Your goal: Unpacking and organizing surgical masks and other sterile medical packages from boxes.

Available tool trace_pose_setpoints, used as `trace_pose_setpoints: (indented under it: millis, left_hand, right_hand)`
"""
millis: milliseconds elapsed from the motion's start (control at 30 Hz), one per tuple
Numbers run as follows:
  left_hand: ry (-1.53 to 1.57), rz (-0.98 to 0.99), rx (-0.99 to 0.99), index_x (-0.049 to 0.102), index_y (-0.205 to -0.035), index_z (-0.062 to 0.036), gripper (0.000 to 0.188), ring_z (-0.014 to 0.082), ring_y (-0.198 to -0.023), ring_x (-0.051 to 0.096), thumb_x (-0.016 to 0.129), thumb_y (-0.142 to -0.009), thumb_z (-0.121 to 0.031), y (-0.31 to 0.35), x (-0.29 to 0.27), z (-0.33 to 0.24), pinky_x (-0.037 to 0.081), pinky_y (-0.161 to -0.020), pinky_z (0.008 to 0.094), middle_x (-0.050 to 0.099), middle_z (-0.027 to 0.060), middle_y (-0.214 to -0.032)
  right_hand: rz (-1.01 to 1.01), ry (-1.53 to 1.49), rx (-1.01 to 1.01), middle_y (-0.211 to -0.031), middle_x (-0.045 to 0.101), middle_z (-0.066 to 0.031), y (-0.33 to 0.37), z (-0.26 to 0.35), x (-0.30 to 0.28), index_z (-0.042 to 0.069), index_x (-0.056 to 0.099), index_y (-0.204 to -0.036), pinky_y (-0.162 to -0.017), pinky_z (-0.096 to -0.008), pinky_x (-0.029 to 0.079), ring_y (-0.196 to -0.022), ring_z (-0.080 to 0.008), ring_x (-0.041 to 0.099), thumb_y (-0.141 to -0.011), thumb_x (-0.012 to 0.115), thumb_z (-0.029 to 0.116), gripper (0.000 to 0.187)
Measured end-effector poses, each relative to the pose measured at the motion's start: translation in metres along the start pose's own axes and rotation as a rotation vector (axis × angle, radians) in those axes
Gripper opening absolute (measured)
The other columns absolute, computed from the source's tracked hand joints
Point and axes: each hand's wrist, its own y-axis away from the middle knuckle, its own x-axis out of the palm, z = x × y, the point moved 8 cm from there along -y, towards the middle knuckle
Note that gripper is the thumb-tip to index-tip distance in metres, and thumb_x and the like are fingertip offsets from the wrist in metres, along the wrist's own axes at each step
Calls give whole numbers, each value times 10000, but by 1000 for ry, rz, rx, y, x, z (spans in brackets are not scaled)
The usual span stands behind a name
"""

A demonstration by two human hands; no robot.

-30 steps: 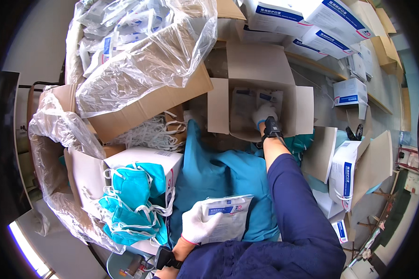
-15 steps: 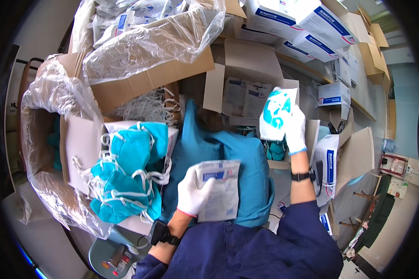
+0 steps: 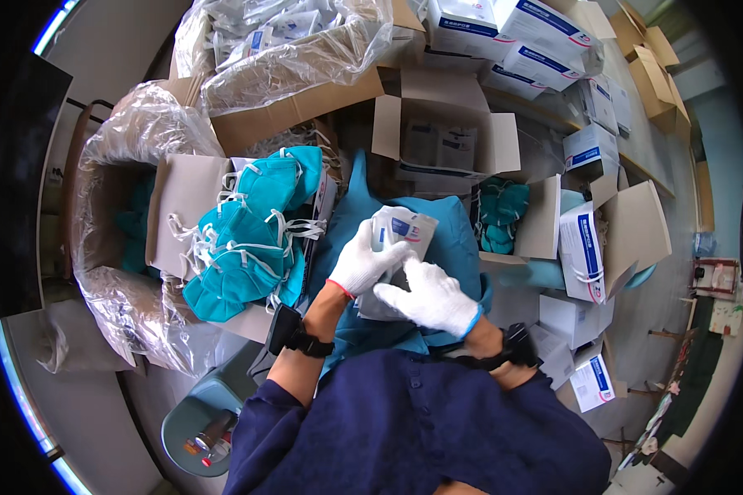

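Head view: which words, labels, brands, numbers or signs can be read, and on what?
I don't copy wording; it stands on:
White pouch in the left hand: blue label; finer print too small.
Stacked white boxes: blue labels, pale lettering.
White box at right: vertical blue label; small print unreadable.

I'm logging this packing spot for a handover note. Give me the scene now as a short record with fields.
Left hand: white-gloved, holding a white packet
Right hand: white-gloved, close beside the left; grip unclear
Under hands: teal fabric
Person's left: piled teal masks, white straps
Ahead: open carton, flat pouches inside
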Motion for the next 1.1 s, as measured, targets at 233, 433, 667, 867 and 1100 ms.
trace_pose_setpoints:
  millis: [233, 433, 667, 867, 1100]
  left_hand:
    - [-166, 381, 230, 566, -1194, 19, 341, 179, -1018, 645, 645, -866, -33, 5, 8, -36, 510, -912, 325, 687, 111, -1073]
    - [-771, 551, 363, 523, -1282, -62, 496, 435, -1020, 626, 632, -805, -143, 31, 34, -86, 516, -861, 457, 663, 228, -1056]
    - [-507, 257, 569, 529, -1399, -137, 655, 360, -1126, 630, 733, -778, -89, 61, 46, -86, 531, -937, 409, 617, 184, -1276]
    - [-395, 157, 634, 694, -1128, -111, 307, 315, -1085, 652, 747, -831, -163, 71, 43, -98, 543, -919, 373, 621, 136, -1238]
    - [-589, 286, 578, 697, -987, -79, 156, 354, -948, 625, 684, -901, -209, 68, 56, -80, 526, -820, 414, 617, 167, -1070]
  right_hand:
    - [-543, -263, -337, -931, 716, -113, 48, -10, -52, 58, 659, -1165, -751, -345, 563, -812, -246, 708, -833, 768, 179, 369]
    - [-895, -183, -482, -885, 678, -108, 79, -2, -87, 41, 667, -1086, -705, -347, 546, -786, -251, 673, -730, 826, 61, 390]
    - [-980, -78, -513, -870, 689, -131, 92, -34, -60, 38, 699, -944, -720, -390, 550, -798, -322, 679, -790, 725, 0, 161]
    - [-860, -304, -491, -909, 698, -115, 90, -46, -50, 31, 668, -944, -707, -334, 555, -803, -250, 697, -828, 704, -27, 134]
    - [-725, -432, -428, -944, 707, -108, 82, -37, -44, 3, 690, -1027, -725, -309, 551, -830, -185, 697, -858, 713, -8, 170]
